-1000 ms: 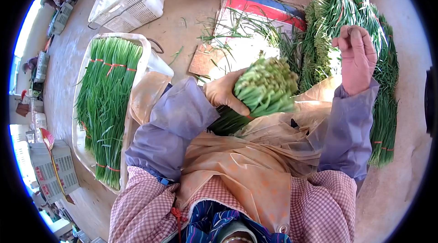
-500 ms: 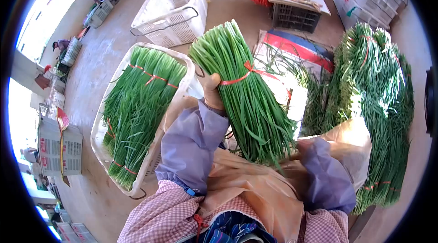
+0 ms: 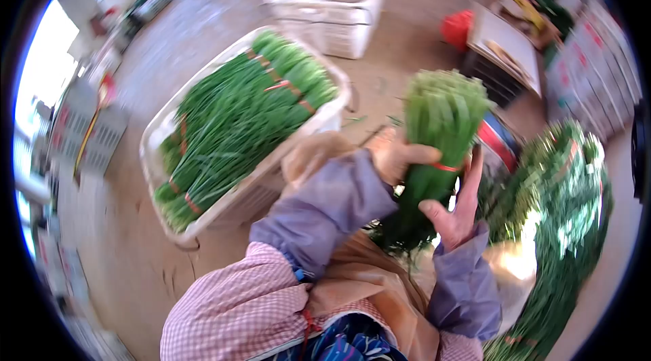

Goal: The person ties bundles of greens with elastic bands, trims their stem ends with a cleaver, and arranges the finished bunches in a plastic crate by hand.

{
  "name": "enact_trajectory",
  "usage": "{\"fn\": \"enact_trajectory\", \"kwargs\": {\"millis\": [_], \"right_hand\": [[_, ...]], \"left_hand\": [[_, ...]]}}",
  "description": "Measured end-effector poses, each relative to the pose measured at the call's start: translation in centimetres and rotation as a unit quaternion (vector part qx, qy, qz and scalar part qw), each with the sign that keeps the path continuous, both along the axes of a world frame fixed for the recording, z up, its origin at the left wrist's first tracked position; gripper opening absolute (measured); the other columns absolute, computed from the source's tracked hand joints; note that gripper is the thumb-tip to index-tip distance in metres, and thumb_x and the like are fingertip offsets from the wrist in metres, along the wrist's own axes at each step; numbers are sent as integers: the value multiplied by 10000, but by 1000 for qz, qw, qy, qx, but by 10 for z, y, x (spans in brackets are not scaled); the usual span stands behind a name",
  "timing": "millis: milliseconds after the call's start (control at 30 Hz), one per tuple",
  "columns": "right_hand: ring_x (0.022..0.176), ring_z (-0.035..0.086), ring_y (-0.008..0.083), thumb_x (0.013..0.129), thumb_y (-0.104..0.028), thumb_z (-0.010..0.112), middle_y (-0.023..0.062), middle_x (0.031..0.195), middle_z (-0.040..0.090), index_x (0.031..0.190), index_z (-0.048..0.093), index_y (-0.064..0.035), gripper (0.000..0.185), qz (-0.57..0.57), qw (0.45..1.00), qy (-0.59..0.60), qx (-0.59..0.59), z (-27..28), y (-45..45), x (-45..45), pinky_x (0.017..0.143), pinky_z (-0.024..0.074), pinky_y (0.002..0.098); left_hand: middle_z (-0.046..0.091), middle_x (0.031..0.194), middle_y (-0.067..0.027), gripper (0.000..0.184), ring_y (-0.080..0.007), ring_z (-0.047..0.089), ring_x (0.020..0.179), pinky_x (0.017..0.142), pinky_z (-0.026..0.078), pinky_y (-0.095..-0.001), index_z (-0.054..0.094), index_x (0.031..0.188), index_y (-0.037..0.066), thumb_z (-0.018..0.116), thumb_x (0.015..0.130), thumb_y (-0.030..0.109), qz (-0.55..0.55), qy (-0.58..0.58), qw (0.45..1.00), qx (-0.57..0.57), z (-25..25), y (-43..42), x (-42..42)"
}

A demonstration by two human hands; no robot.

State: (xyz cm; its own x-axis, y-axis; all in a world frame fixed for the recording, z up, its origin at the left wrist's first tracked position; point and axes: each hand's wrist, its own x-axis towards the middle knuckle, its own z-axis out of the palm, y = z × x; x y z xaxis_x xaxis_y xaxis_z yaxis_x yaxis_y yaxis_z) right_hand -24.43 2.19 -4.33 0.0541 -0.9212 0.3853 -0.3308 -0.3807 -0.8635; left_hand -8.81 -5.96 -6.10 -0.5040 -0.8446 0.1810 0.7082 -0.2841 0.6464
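1. Two hands are at one thick upright bundle of long green leafy stalks (image 3: 444,113), pale ends up, tied with one red band (image 3: 445,167). The left hand (image 3: 397,159) grips its left side, thumb across the front; the right hand (image 3: 461,215) is open, thumb spread, fingers straight along its right side.
2. Right of the hands is one heap of tied green bundles (image 3: 563,225), too tangled to count.
3. Left of the hands, one white plastic crate (image 3: 261,197) holds several red-banded green bundles (image 3: 237,117); they merge, so their number is unclear.
4. Beyond the hands, to the left, is a second white plastic crate (image 3: 349,35). Beyond them, to the right, are one pale flat board (image 3: 498,49) on a dark crate (image 3: 489,83), one bright red heap (image 3: 458,28) and a stack of white crates (image 3: 590,72).
5. Half a second earlier, the held bundle slanted, its leaves toward the lower right, with the right hand low by the leaf tips; now it is upright, with that hand beside its band.
6. The left fingers behind the bundle are hidden, its lower leaves are dark, and whether the right fingers touch it cannot be told.
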Motion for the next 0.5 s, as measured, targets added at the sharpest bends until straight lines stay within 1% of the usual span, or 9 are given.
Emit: {"fn": "enact_trajectory", "kwargs": {"millis": [33,100,167,233,300,333,433,467,500], "right_hand": [[1344,420,318,690,-328,862,230,1493,358,1565,3,-3,1269,9,1000,15,15,-8,2,14,1149,301,428],[1368,377,273,658,-491,893,180,1508,326,1563,35,1,1341,16,993,-84,79,-24,5,31,1147,290,400],[1362,378,264,639,-449,923,154,1495,340,1560,54,0,1344,55,982,-93,157,-38,1,34,1141,307,396],[1306,446,239,662,-337,935,127,1466,404,1544,129,-10,1239,54,989,-75,119,-53,-12,35,1107,360,384],[1260,500,236,680,-161,918,133,1409,469,1513,216,-2,1100,82,982,-83,145,-59,-30,37,1081,398,381],[1247,509,226,699,-130,898,137,1378,510,1440,368,10,922,88,982,-94,140,-57,-37,37,1082,391,379],[1148,576,221,711,-140,879,106,1295,582,1399,446,-14,823,129,977,-61,158,-40,-75,44,1020,450,381],[1138,580,227,718,-113,856,112,1292,585,1416,430,-10,824,168,978,76,98,-31,-104,36,1011,459,383],[1128,586,233,701,-73,824,119,1287,589,1431,413,-9,840,185,975,82,92,-15,-120,47,1005,465,386]], "left_hand": [[653,1186,-117,687,-229,649,1042,944,519,-359,537,1307,10,802,695,173,58,-19,998,2,10,6,1],[634,1220,-106,714,-215,639,1054,966,500,-362,507,1340,17,781,680,33,131,16,991,7,16,14,14],[586,1319,-91,976,-193,560,1208,1062,412,-329,367,1468,19,831,610,22,224,-13,973,42,17,23,18],[542,1371,-105,1089,-195,507,1276,1094,374,-324,266,1516,22,860,603,41,301,-54,952,8,19,26,25],[499,1418,-118,1145,-205,453,1332,1128,329,-324,207,1530,15,889,614,101,298,-60,952,-22,25,27,39],[458,1452,-142,1209,-231,408,1372,1159,286,-346,138,1540,-9,905,616,130,268,-72,961,-14,26,26,49],[414,1485,-226,1187,-281,353,1420,1184,246,-352,59,1543,-47,863,697,173,304,-298,894,-137,28,31,102],[413,1484,-242,1133,-295,343,1427,1187,243,-366,93,1540,-43,855,731,178,350,-295,874,-164,27,37,123],[413,1483,-257,1079,-308,333,1435,1189,241,-381,127,1538,-38,848,766,183,393,-292,850,-192,28,45,150]]}}
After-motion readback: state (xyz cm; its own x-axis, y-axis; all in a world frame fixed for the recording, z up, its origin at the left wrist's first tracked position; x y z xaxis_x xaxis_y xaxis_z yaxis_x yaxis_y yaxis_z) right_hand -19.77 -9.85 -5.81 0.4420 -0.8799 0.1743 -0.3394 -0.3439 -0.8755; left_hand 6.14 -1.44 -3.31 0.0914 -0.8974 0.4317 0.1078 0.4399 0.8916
